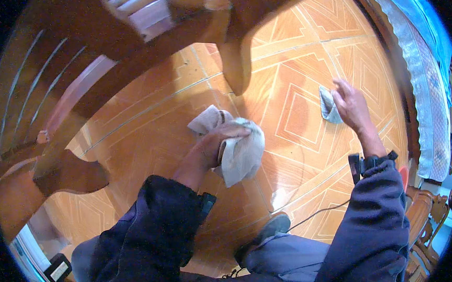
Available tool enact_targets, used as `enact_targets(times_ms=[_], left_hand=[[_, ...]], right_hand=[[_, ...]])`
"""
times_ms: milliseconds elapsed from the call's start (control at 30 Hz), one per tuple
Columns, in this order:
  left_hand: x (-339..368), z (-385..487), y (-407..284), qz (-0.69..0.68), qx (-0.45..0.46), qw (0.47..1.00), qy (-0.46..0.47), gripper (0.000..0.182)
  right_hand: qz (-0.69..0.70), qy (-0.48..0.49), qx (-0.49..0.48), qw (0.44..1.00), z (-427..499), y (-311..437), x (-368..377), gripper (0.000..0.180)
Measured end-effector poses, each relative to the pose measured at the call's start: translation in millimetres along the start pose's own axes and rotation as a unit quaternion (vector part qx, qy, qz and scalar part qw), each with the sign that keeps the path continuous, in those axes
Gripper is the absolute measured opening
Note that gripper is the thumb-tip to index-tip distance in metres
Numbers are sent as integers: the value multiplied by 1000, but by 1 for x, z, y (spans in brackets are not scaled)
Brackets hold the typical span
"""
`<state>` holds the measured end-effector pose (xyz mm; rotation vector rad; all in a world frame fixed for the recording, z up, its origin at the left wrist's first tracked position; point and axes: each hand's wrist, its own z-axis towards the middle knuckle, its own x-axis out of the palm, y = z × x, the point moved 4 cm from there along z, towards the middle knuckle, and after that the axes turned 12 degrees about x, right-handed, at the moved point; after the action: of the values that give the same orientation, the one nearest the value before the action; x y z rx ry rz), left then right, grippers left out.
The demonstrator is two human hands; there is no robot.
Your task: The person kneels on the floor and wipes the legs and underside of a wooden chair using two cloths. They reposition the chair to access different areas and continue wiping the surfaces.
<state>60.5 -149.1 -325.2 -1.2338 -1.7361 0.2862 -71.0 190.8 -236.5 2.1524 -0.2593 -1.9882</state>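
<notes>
My left hand (pixel 220 140) is closed on a pale grey cloth (pixel 244 156), part of which drapes over the fingers and part sticks out to the left. Tiled floor (pixel 132 134) lies beneath it. On the right, my right hand (pixel 350 104) has its index finger extended beside a small folded grey-blue cloth (pixel 328 107). The hand overlaps that cloth's edge, and whether the fingers grip it or it lies on the floor cannot be told.
Brown wooden furniture with curved legs (pixel 235 67) and slats stands at upper left. Along the right runs a lace-edged cover (pixel 428 116), with carved wood (pixel 421 217) below it. My shoe (pixel 275 225) and a thin dark cable (pixel 319 212) are near the bottom centre.
</notes>
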Motion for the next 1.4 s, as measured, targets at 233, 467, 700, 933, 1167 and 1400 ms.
enact_targets(times_ms=[233,467,700,933,1167,1400], left_hand=[[53,28,65,128,-73,939,312,39],[98,-4,88,39,-150,910,385,55],[93,-71,36,-36,-56,894,443,70],[27,-158,-52,364,-208,791,446,63],[46,-254,-157,398,3,869,292,58],[-11,-315,-182,340,181,921,62,58]], right_hand=[[-22,-30,122,992,-33,-153,95,53],[23,-11,205,978,2,-155,115,35],[564,-192,171,785,31,-48,44,25],[690,30,54,722,-12,127,7,29],[647,27,-40,761,-45,244,-34,18],[531,-71,-78,841,-13,304,15,8]])
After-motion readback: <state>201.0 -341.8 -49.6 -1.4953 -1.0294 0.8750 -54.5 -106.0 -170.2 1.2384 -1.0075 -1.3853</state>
